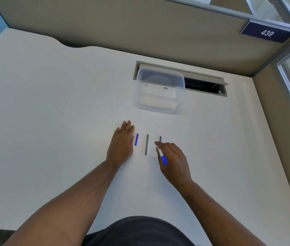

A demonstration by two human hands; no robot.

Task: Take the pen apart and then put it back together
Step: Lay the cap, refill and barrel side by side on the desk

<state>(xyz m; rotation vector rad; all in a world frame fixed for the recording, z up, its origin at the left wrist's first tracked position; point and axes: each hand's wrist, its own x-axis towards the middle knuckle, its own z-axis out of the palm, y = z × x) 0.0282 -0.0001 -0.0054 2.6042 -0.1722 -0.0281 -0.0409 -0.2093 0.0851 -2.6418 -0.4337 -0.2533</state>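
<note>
Hands rest on white desk beside beige partition.

Left hand flat, palm down, fingers together; right hand curled, fingers closed in a grip.

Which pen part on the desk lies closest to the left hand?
The short blue cap, just right of the flat left hand. The long dark refill lies farther right, and the white barrel is in the right hand.
</note>
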